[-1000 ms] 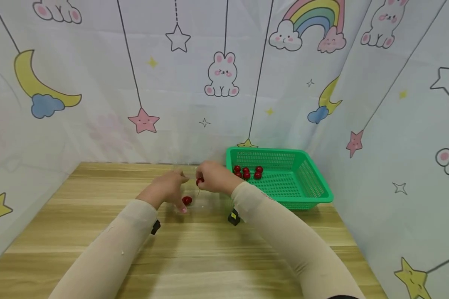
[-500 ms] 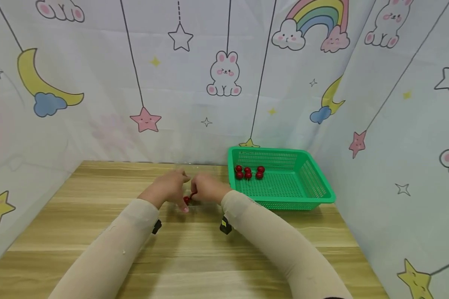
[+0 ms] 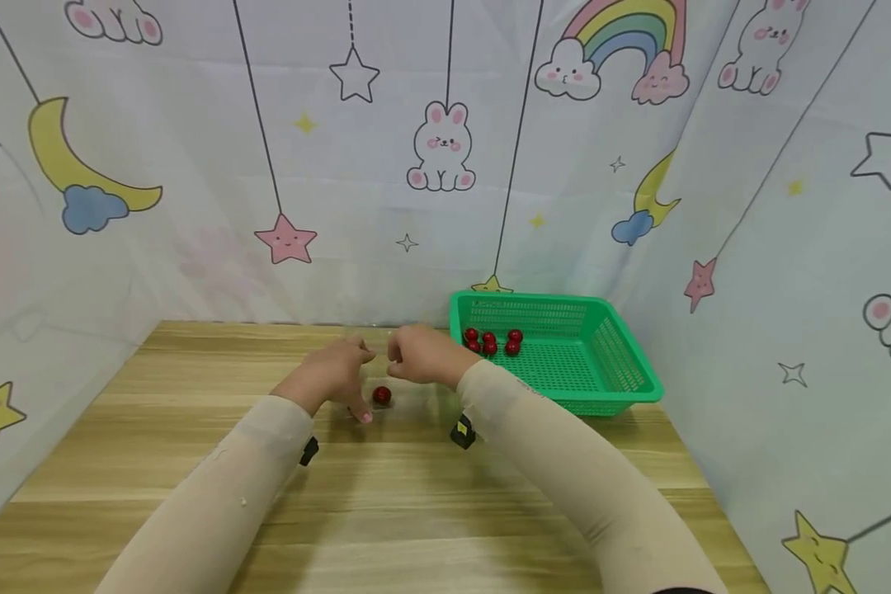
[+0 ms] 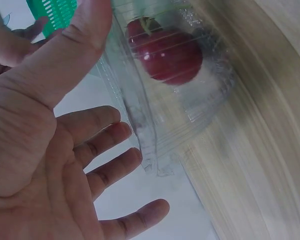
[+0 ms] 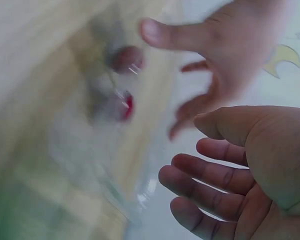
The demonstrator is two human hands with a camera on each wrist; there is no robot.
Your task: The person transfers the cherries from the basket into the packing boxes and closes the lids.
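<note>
A clear plastic box (image 4: 149,117) stands on the table with two shiny red cherries (image 4: 172,57) inside; green stems show. In the head view one red cherry (image 3: 382,396) shows between the hands, and the box is hard to make out. My left hand (image 3: 332,373) is at the box's left side, thumb and fingers spread, fingertips against or close to its rim. Over the box's right part hovers my right hand (image 3: 429,355). In the right wrist view, its fingers (image 5: 210,175) are loosely bent, with nothing between them and the thumb.
A green plastic basket (image 3: 564,398) stands right of the box, near the back curtain. Several red cherries (image 3: 491,348) lie in its left end. A patterned curtain (image 3: 371,165) borders the wooden table (image 3: 386,511) at the back and sides.
My right hand carried a cherry down into the box, let go of it, and has risen back to the right. The left hand has stayed in place.
</note>
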